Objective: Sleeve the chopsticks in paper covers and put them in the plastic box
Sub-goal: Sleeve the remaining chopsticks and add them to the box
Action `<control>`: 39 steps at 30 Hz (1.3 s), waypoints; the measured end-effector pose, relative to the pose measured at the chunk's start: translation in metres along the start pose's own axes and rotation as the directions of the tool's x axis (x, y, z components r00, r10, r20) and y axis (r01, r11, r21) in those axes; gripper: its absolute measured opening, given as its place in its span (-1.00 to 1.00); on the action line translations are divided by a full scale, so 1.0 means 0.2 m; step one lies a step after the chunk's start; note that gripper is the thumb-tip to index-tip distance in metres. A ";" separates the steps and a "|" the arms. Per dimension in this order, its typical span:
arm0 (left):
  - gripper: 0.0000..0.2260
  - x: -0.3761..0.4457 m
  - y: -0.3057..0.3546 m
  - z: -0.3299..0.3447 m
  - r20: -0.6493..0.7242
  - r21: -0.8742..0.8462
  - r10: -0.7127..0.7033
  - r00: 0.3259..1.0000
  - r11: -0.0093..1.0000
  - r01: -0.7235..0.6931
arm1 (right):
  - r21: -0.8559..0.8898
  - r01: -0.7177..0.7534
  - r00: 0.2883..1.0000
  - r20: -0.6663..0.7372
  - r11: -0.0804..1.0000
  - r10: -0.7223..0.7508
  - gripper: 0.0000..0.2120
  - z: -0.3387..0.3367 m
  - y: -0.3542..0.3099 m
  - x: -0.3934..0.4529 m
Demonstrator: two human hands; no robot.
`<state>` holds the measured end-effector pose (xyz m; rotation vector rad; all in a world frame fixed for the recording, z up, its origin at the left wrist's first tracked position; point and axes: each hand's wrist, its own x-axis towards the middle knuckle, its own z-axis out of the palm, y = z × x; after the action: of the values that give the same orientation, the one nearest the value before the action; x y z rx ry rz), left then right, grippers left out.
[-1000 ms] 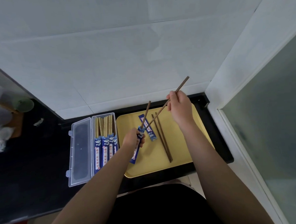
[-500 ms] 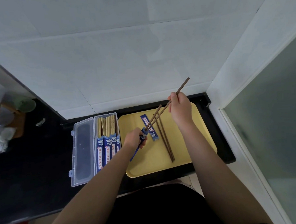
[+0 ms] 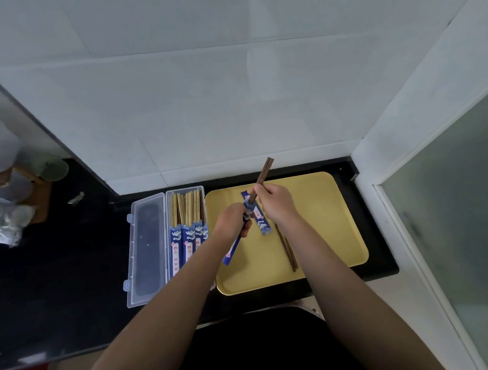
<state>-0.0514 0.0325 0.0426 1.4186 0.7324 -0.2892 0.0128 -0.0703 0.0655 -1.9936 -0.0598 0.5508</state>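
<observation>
A blue paper cover (image 3: 241, 236) is gripped in the left hand (image 3: 233, 223), fingers curled round its upper end; its lower end hangs free above the yellow tray (image 3: 323, 209). A pair of dark brown chopsticks (image 3: 261, 178) is pinched in the right hand (image 3: 275, 203), tilted up and to the right, tips entered into the mouth of the held cover. The two hands are nearly touching over the tray's left part.

A second blue cover (image 3: 258, 216) lies flat on the tray just beside the right hand, partly hidden by it. Another dark pair of chopsticks (image 3: 288, 249) lies on the tray under the right forearm, pointing roughly toward the tray's near edge.

The clear plastic box (image 3: 171, 245) is set on the black worktop (image 3: 71, 264), touching or just beside the tray's left edge, exact contact not resolvable. Its lid (image 3: 145, 246) is swung open to the left and lies flat. Sleeved light-wood chopsticks (image 3: 186, 216) are lined up inside, bare ends toward the wall, blue covers toward the person; the count cannot be told, since the left forearm hides the box's near end.

A green cup (image 3: 52, 168) and some blurred clear items are seen at far left, well apart.
</observation>
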 end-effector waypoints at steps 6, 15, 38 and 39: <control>-0.85 -0.05 -0.03 -0.16 -0.029 0.011 0.098 0.995 0.995 -0.097 | -0.019 -0.063 0.986 0.154 0.998 0.065 -0.72 0.18 -0.05 0.03; -0.66 -0.02 -0.26 -0.60 -0.558 0.305 0.108 0.823 0.949 0.083 | -0.267 -0.052 0.928 0.344 0.962 0.145 -0.77 0.50 0.06 0.01; -0.79 -0.10 -0.42 -0.51 -0.388 0.890 0.477 0.789 0.415 0.187 | -0.528 0.028 1.000 0.016 0.849 -0.023 -0.81 0.45 0.31 0.03; -0.79 -0.10 -0.40 -0.50 -0.407 0.880 0.490 0.771 0.436 0.187 | -0.585 0.039 0.998 -0.017 0.810 -0.060 -0.73 0.42 0.34 0.04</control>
<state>-0.1428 0.1110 -0.0071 2.7243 1.0278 0.0004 -0.0274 -0.0300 -0.0270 -2.5974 -0.2922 0.4993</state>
